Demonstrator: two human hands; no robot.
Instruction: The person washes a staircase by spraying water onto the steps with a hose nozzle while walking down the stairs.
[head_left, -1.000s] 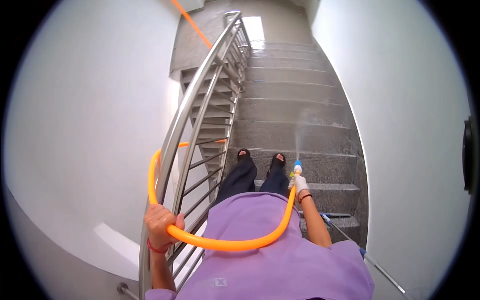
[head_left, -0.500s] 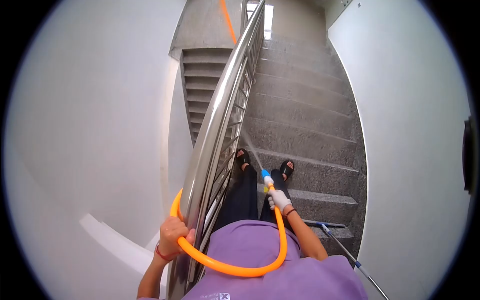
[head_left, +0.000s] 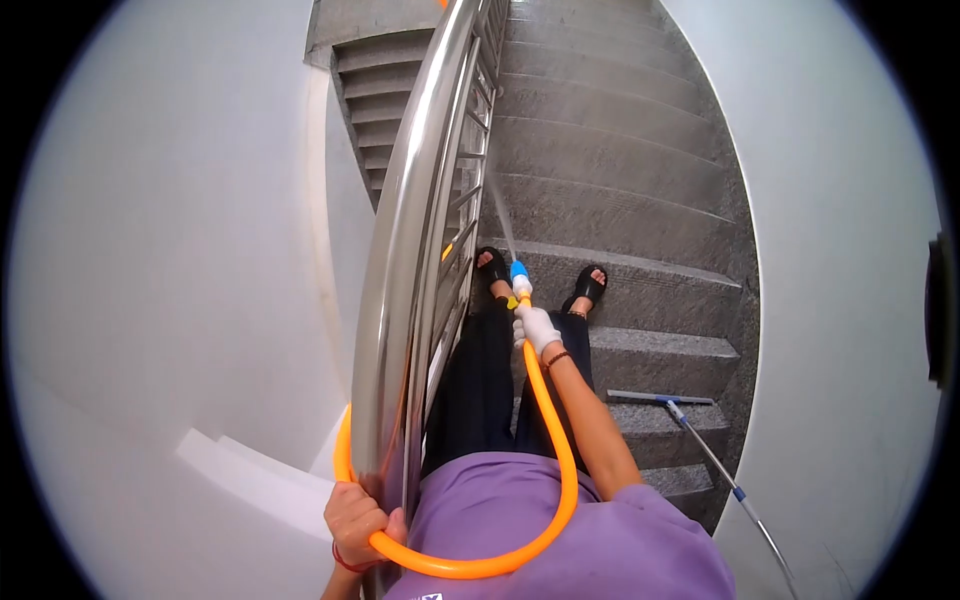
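My right hand point(head_left: 537, 329), in a white glove, is closed round the orange hose point(head_left: 556, 505) just behind its blue and white spray nozzle point(head_left: 519, 275). A thin jet of water leaves the nozzle toward the stair beside the railing. The hose loops in front of my purple shirt to my bare left hand point(head_left: 362, 520), whose fingers are wrapped round it at the metal handrail point(head_left: 400, 250). Past that hand, the hose hangs over the far side of the rail.
Grey stone steps point(head_left: 610, 150) run down ahead, dark as if wet. My sandalled feet stand on them. A long-handled squeegee or flat mop point(head_left: 660, 398) lies on the right by the white wall point(head_left: 850, 300). Another flight point(head_left: 385, 105) shows left of the railing.
My view has tilted down, so the steps and railing sit higher in the picture. My left hand appears lower, and the right hand with the nozzle higher. Water still sprays.
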